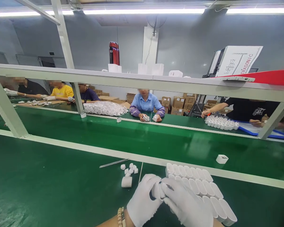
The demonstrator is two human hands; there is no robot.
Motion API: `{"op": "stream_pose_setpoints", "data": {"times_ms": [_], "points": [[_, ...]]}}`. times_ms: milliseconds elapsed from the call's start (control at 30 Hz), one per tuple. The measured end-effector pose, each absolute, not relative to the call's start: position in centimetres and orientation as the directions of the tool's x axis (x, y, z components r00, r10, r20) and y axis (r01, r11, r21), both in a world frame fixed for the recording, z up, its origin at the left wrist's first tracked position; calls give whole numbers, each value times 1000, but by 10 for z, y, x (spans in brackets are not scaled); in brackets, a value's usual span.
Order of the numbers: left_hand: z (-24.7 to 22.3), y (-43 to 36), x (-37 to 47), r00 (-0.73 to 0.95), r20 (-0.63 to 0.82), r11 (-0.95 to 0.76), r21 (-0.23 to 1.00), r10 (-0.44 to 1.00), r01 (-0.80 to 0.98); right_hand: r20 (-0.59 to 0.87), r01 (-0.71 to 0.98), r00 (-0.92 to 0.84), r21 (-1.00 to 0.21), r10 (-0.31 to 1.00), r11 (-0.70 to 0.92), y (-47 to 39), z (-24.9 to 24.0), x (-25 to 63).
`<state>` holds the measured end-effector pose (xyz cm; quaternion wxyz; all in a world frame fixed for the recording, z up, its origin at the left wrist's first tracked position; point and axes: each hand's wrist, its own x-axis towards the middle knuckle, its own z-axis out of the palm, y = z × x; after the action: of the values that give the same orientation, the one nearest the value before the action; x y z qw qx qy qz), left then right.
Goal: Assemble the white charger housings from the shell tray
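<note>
My left hand [143, 200], in a white glove, is closed around a small white plastic housing [157, 191]. Gloved as well, my right hand [188, 203] has its fingertips closed on the right end of the same housing, hiding much of it. Beside and partly behind my right hand stand rows of white oval plastic cups [227, 210], open side up. Left of my hands lie a white cylindrical piece [127, 182] and several small white caps [131, 170] in a loose cluster.
A thin clear strip [114, 163] lies near the pale rail [85, 149]. Beyond runs a green conveyor belt [142, 138] carrying a white housing [221, 159]. A shelf beam [132, 78] crosses overhead. Across the belt, a person in blue [145, 104] and several others handle white parts.
</note>
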<state>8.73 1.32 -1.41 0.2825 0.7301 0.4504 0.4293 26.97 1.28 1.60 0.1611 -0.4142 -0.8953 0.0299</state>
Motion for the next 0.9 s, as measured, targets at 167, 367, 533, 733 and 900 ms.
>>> {"op": "stream_pose_setpoints", "data": {"times_ms": [167, 367, 533, 733, 900], "points": [[-7, 11, 87, 244, 387, -453, 817, 889, 357, 268, 732, -647, -41, 714, 680, 13, 12, 271], [-15, 8, 89, 401, 438, -580, 726, 804, 370, 266, 697, -579, -329, 771, 637, 6, 28, 273], [-19, 10, 92, 508, 314, -579, 617, 802, 534, 154, 673, -637, -366, 755, 643, 8, 39, 273], [-10, 7, 94, 608, 266, -628, 580, 748, 519, 132, 695, -639, -321, 758, 643, 6, 35, 270], [-15, 8, 91, 682, 217, -616, 668, 698, 418, 127, 742, -551, -377, 825, 554, 1, 15, 278]]}}
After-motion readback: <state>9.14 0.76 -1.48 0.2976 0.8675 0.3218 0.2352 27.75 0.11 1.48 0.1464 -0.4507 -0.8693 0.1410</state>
